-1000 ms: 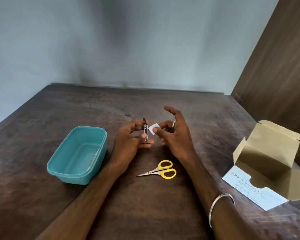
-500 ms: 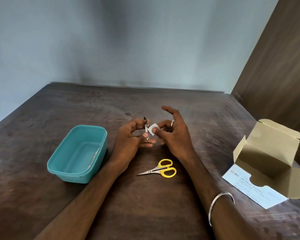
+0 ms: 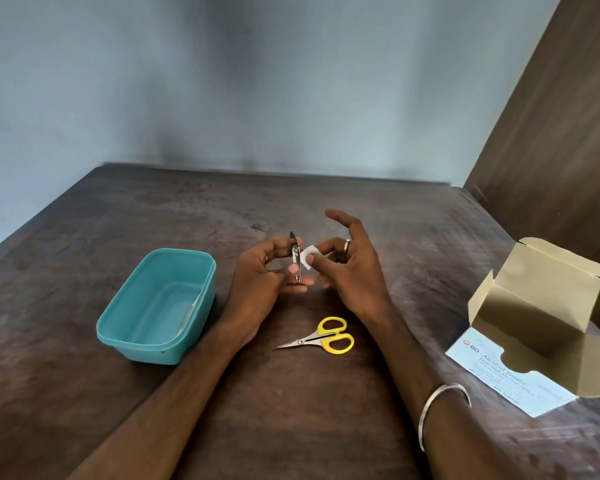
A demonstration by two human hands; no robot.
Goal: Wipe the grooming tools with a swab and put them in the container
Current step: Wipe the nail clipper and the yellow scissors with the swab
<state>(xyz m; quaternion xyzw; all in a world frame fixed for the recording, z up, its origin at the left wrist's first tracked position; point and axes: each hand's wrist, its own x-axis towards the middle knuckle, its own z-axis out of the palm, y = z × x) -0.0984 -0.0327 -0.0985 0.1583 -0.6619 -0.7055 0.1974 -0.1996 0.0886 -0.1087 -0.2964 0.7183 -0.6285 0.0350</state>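
Fingers: our left hand [image 3: 257, 282] pinches the nail clipper [image 3: 295, 256] upright; our right hand [image 3: 352, 271] pinches the swab [image 3: 307, 257] against it, other fingers spread.
Container [image 3: 160, 303]: at 9 o'clock of our hands, one tool inside.
Scissors [image 3: 321, 337]: at 6 o'clock, unwiped, we judge.
Technique: we should steady the clipper and stroke along its length.

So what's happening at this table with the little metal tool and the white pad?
A person is cleaning grooming tools. The left hand holds a small metal nail clipper upright, while the right hand presses a small white swab against it. Yellow-handled scissors lie on the dark wooden table, not yet put away. One slim metal tool already sits in the teal plastic container. An opened cardboard swab box lies at the right.
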